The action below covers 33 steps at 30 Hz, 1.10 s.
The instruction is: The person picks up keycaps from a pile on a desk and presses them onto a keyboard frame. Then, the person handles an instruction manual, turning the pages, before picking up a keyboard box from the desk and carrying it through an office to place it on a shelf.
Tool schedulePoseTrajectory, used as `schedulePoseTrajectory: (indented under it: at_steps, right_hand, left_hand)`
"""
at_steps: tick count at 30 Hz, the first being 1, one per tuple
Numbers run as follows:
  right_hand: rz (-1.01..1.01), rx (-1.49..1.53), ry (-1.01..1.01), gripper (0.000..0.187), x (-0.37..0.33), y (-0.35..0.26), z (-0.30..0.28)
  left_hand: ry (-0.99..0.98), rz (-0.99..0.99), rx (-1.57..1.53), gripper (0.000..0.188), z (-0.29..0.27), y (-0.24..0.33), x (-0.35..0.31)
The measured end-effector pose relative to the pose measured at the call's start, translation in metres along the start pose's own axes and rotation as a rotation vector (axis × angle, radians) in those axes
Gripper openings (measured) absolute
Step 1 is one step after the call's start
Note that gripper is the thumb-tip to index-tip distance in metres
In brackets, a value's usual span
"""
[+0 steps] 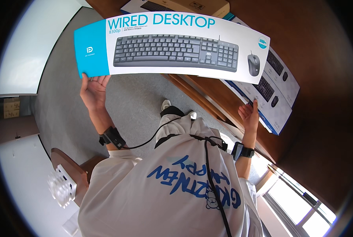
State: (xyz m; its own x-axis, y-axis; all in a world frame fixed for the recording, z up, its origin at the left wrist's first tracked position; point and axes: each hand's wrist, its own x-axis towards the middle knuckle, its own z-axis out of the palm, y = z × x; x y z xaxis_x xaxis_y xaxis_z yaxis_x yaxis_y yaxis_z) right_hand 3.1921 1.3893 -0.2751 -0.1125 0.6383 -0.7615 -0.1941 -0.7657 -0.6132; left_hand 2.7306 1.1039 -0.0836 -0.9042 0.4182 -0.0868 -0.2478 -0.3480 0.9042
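A long flat keyboard-and-mouse box (176, 67), white with a turquoise left end, is raised in front of me. Its printed face shows a dark keyboard and a mouse. My left hand (94, 93) grips the lower left corner, thumb on the front and the other fingers partly behind. Below the box's right end, my right hand (248, 114) has its fingers apart and slightly bent. It is close to the edge of a white and blue keyboard box (279, 112) on the brown table; whether it touches that edge I cannot tell.
On the brown table (315, 51) lie more keyboard boxes, partly hidden, and a brown carton (208, 6) at the far side. Grey floor (62, 63) spreads to the left. A black cable (152, 136) runs from my left wrist strap to my waist. Windows (299, 205) stand at lower right.
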Motion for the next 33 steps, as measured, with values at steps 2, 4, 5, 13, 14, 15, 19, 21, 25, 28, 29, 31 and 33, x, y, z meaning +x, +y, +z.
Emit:
schedulePoseTrajectory:
  at_steps: [2, 4, 5, 13, 14, 15, 19, 21, 25, 28, 29, 31, 33]
  right_hand:
    - [-0.012, -0.02, -0.006, 0.058, -0.005, -0.001, 0.003]
    - [-0.023, -0.036, -0.012, 0.06, -0.012, -0.002, 0.004]
    - [0.006, -0.075, -0.087, 0.062, -0.019, -0.003, 0.001]
    - [-0.399, -0.286, -0.008, 0.034, -0.075, -0.027, -0.071]
    - [-0.485, -0.207, 0.056, 0.027, -0.076, -0.03, -0.09]
    - [-0.615, -0.205, 0.15, 0.023, -0.08, -0.033, -0.101]
    - [-0.878, -0.412, 0.421, 0.037, -0.078, -0.04, -0.133]
    - [-0.816, -0.515, 0.308, 0.071, -0.074, -0.039, -0.133]
    - [-0.886, -0.568, 0.218, 0.093, -0.047, -0.012, -0.13]
    - [-0.999, -0.482, 0.188, 0.09, -0.036, -0.001, -0.135]
    - [-0.997, -0.475, 0.193, 0.09, -0.034, 0.001, -0.138]
    - [-0.922, -0.5, 0.273, 0.09, -0.034, 0.002, -0.134]
    - [-0.921, -0.597, 0.428, 0.084, -0.034, 0.005, -0.133]
  left_hand:
    - [0.012, -0.007, 0.008, 0.059, 0.002, 0.001, 0.002]
    - [0.015, -0.01, 0.008, 0.059, 0.002, 0.004, 0.005]
    - [0.018, -0.01, 0.009, 0.059, 0.002, 0.005, 0.006]
    - [-0.004, -0.011, 0.004, 0.059, -0.006, 0.015, 0.004]
    - [-0.011, -0.017, -0.004, 0.059, -0.007, 0.016, 0.005]
    - [-0.01, -0.016, -0.004, 0.059, -0.008, 0.017, 0.007]
    - [0.003, -0.034, -0.022, 0.058, -0.005, 0.021, 0.008]
    - [0.016, -0.048, -0.028, 0.058, -0.004, 0.024, 0.007]
    - [0.013, -0.061, -0.062, 0.058, -0.008, 0.026, 0.009]
    - [0.019, -0.021, -0.055, 0.059, -0.011, 0.023, 0.006]
    - [0.037, 0.015, -0.048, 0.059, -0.01, 0.021, 0.005]
    - [0.03, 0.027, -0.071, 0.059, -0.014, 0.02, 0.002]
    - [0.027, 0.074, -0.104, 0.059, -0.027, 0.022, -0.006]
